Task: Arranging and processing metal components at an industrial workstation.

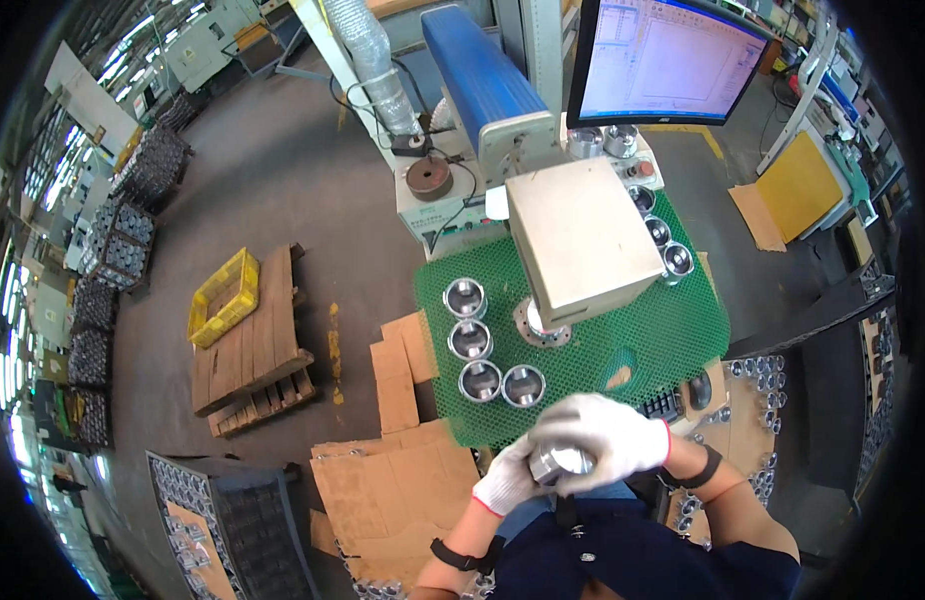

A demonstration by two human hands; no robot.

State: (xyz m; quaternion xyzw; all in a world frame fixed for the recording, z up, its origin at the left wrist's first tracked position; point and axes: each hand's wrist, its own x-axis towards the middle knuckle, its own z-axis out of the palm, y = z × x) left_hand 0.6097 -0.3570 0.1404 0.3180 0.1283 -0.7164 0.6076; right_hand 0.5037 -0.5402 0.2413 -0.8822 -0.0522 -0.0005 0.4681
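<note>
While both gloved hands close around it at lower centre, the metal part (561,461) sits between them: right hand (608,432) wrapped over its top, left hand (508,478) gripping from below-left, just under the green mat (623,345)

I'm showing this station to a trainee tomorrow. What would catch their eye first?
Probably the two white-gloved hands, left and right, holding a shiny metal cylinder at the bottom centre. Just above lies a bright green mat with four metal cups on its left side, under a beige machine box.
</note>
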